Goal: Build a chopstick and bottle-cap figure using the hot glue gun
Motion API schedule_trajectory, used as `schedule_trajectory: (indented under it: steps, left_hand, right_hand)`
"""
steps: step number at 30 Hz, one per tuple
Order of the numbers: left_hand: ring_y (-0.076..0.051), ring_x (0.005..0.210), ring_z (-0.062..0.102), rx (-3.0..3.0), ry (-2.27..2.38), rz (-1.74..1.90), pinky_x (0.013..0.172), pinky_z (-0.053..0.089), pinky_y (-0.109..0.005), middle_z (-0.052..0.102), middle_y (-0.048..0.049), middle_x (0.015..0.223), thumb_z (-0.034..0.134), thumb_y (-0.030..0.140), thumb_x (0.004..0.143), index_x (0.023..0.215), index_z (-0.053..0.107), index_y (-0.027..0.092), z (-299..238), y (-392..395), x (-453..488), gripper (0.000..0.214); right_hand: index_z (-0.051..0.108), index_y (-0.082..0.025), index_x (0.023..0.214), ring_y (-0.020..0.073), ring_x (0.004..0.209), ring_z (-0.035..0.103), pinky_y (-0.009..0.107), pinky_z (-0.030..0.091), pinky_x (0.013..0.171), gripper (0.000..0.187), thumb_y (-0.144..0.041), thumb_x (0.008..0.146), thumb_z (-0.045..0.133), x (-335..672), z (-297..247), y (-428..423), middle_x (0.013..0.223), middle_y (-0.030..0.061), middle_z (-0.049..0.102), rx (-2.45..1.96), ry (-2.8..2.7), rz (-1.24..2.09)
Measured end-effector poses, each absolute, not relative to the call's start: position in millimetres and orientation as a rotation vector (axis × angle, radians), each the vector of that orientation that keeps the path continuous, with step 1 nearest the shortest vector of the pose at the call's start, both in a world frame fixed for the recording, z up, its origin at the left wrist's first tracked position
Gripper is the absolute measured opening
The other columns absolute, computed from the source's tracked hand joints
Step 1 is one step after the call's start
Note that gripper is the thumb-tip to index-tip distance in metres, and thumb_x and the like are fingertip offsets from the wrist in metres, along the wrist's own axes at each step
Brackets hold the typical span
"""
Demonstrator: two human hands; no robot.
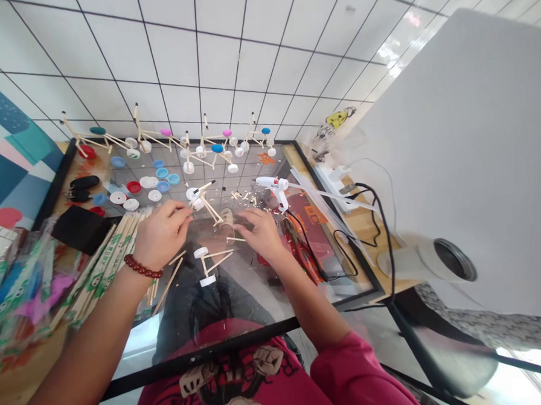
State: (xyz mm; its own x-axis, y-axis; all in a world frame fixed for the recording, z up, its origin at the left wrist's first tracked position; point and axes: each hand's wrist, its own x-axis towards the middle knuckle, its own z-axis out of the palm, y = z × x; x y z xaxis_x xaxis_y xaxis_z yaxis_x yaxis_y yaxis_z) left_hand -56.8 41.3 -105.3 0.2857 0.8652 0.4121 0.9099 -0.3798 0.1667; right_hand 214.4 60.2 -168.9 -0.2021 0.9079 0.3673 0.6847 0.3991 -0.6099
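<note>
My left hand (163, 232), with a bead bracelet on its wrist, pinches a small tricycle model (211, 208) made of thin wooden sticks and white bottle caps. Its capped end is at my fingertips; the joined stick ends point to the right. Just beyond those ends is my right hand (262, 233), thumb and forefinger apart, with nothing visible between them. Below, on the glass tabletop (252, 282), lies a second stick frame (208, 263) with two white caps. A loose stick (236, 239) lies between the hands.
A white glue gun (274, 189) stands beyond my right hand, its cord running right past red-handled pliers (300, 249). Finished stick tricycles (213, 148) line the back edge. Loose bottle caps (133, 186), a black box (82, 229) and wrapped chopsticks (106, 265) lie left.
</note>
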Motion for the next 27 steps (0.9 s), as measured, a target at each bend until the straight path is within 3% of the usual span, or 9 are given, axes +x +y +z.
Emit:
schedule_trajectory:
  steps: [2,6,9,12,16,20,27]
  left_hand:
    - [-0.024,0.092,0.076,-2.356,-1.72,-0.805,0.077,0.055,-0.033,0.081,-0.0075,0.108,0.056,0.027,0.103,0.103,0.082,0.023,-111,37,-64,0.026]
    - [-0.021,0.087,0.077,-2.336,-1.639,-1.038,0.076,0.057,-0.03,0.082,-0.005,0.098,0.061,0.026,0.102,0.095,0.082,0.022,-115,17,-66,0.022]
    - [-0.019,0.084,0.078,-2.393,-1.568,-1.089,0.076,0.057,-0.029,0.082,-0.0026,0.093,0.061,0.024,0.103,0.094,0.08,0.022,-115,-1,-60,0.021]
    - [-0.019,0.08,0.077,-2.357,-1.62,-1.179,0.075,0.057,-0.029,0.081,-0.0024,0.089,0.062,0.025,0.103,0.092,0.078,0.022,-118,-10,-57,0.019]
    - [-0.019,0.087,0.077,-2.303,-1.78,-1.342,0.083,0.057,-0.029,0.081,-0.0061,0.094,0.056,0.025,0.104,0.092,0.073,0.021,-130,-13,-68,0.022]
    - [-0.02,0.07,0.071,-2.205,-1.929,-1.296,0.065,0.05,-0.029,0.076,-0.0034,0.079,0.052,0.03,0.103,0.09,0.067,0.022,-139,-17,-81,0.021]
    - [-0.02,0.071,0.068,-2.278,-1.773,-1.27,0.069,0.048,-0.031,0.07,-0.0034,0.071,0.046,0.025,0.106,0.076,0.061,0.024,-134,-27,-77,0.034]
  right_hand:
    - [0.083,-0.026,0.093,0.0254,0.093,0.078,0.037,0.055,0.088,0.006,-0.025,0.089,0.079,238,-162,50,0.099,0.0062,0.084,-1.435,-1.988,0.393]
    - [0.08,-0.024,0.082,0.0249,0.078,0.074,0.035,0.053,0.077,0.024,-0.044,0.091,0.071,295,-156,43,0.082,0.0057,0.081,-1.887,-1.732,0.359]
    - [0.08,-0.018,0.102,0.0306,0.093,0.074,0.041,0.055,0.087,0.044,-0.057,0.082,0.074,323,-159,66,0.104,0.0145,0.082,-2.03,-1.482,0.27]
    - [0.076,-0.013,0.118,0.0347,0.107,0.071,0.047,0.054,0.097,0.066,-0.058,0.07,0.081,327,-166,102,0.121,0.0206,0.078,-1.934,-1.456,0.351]
    - [0.076,-0.013,0.116,0.0307,0.099,0.073,0.046,0.056,0.094,0.06,-0.058,0.075,0.074,311,-174,136,0.109,0.0156,0.082,-1.798,-1.508,0.51]
    - [0.079,-0.013,0.101,0.034,0.094,0.073,0.051,0.056,0.095,0.056,-0.062,0.073,0.072,298,-173,145,0.094,0.0147,0.082,-1.75,-1.56,0.487]
    - [0.075,-0.015,0.116,0.0305,0.103,0.072,0.047,0.054,0.099,0.056,-0.062,0.086,0.067,284,-153,105,0.111,0.0133,0.081,-1.55,-1.585,0.514]
